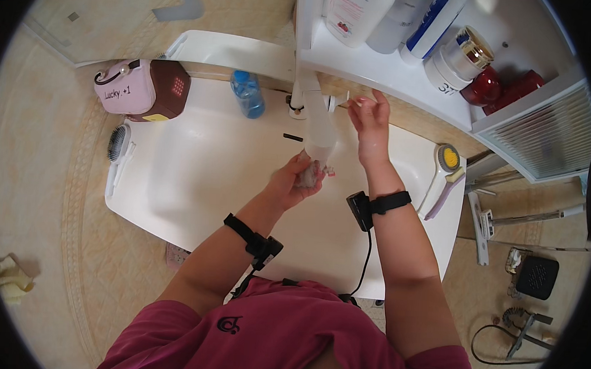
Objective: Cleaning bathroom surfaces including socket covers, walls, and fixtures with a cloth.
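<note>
My left hand (293, 181) is shut on a small crumpled, whitish translucent thing (309, 177) with pink bits at its edge. It is held just below the mouth of the white faucet (317, 120), over the white washbasin (200, 179). Its exact kind is hard to make out. My right hand (371, 121) is raised at the faucet's right side, fingers apart. Its fingertips are by the small white faucet handle (337, 101); whether they touch it is unclear. Each forearm wears a black strap with a small device, the left one (262, 248) and the right one (362, 210).
Behind the basin stand a pink and brown bag (140, 87) and a blue bottle (248, 94). A hairbrush (118, 145) lies on the left rim, a yellow-padded brush (444, 167) on the right. An open wall cabinet (381, 76) holding several bottles and jars overhangs the back right.
</note>
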The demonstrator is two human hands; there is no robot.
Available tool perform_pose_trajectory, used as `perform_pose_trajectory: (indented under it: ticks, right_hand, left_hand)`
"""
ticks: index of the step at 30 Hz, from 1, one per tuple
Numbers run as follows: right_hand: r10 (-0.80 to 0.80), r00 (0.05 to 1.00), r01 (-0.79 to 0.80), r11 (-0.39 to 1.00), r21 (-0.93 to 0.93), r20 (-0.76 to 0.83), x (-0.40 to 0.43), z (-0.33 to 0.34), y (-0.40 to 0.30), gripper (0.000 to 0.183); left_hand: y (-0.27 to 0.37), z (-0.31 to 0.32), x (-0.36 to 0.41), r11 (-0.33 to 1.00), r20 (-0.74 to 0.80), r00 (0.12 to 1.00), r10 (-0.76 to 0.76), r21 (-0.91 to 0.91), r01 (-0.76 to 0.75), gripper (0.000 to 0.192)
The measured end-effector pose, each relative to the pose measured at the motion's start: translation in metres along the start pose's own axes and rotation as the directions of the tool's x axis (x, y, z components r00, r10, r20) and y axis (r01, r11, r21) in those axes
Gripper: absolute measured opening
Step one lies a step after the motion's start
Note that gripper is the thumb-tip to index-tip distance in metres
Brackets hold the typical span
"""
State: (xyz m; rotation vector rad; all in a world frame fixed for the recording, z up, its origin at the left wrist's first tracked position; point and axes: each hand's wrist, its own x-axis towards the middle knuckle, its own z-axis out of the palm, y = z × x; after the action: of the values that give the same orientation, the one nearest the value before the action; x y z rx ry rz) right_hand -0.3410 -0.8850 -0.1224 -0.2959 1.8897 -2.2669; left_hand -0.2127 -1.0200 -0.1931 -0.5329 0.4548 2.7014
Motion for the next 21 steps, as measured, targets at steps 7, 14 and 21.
perform_pose_trajectory:
  ticks: [7, 14, 21]
  right_hand:
    - [0.056, 0.998, -0.057, 0.998, 0.038, 0.019, 0.012, 0.009, -0.002, 0.061]
    - [0.110, 0.994, -0.109, 0.991, -0.079, 0.019, 0.008, 0.000, 0.011, 0.057]
    - [0.278, 0.959, -0.269, 0.956, -0.122, 0.064, -0.037, -0.038, 0.009, 0.052]
  left_hand:
    - [0.000, -0.005, -0.006, 1.000, -0.073, 0.997, -0.007, 0.008, 0.008, 0.035]
    - [-0.001, 0.004, -0.019, 0.998, -0.148, 0.989, 0.026, 0.067, -0.016, 0.037]
    - [-0.005, 0.001, -0.018, 0.976, 0.036, 0.999, -0.003, 0.216, -0.005, 0.028]
